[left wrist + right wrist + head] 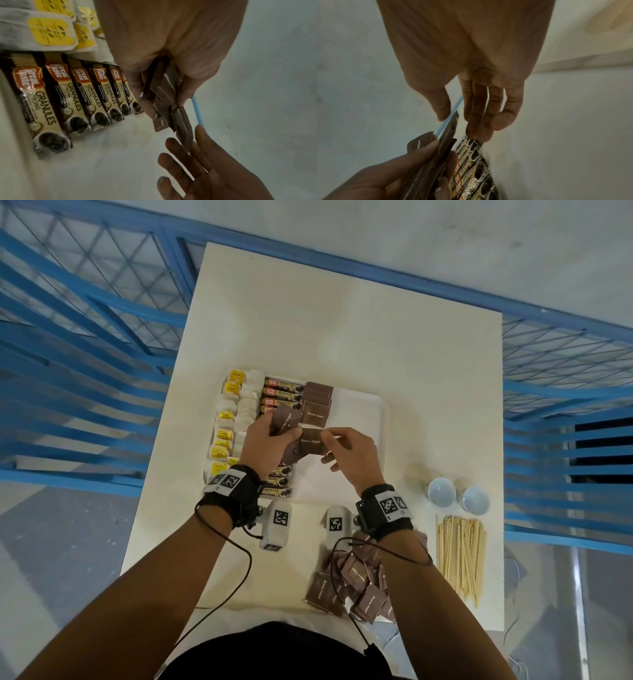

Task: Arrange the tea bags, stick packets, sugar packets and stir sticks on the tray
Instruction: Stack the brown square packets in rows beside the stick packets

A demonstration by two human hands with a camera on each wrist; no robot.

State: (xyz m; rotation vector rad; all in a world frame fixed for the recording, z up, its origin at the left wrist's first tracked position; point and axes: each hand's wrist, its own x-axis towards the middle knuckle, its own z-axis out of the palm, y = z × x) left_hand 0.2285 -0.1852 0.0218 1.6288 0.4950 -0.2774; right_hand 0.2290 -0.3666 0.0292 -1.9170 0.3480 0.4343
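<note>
A white tray holds tea bags with yellow tags along its left side. Beside them lie coffee stick packets, then a few brown sugar packets. My left hand hovers over the tray and grips a small stack of brown sugar packets. My right hand pinches one brown sugar packet at the stack's right edge between thumb and fingers. In the right wrist view, that packet sits between the thumb and the straight fingers.
A loose pile of brown sugar packets lies on the table near its front edge. Wooden stir sticks lie to its right, below two upturned white cups. Blue railings flank the table.
</note>
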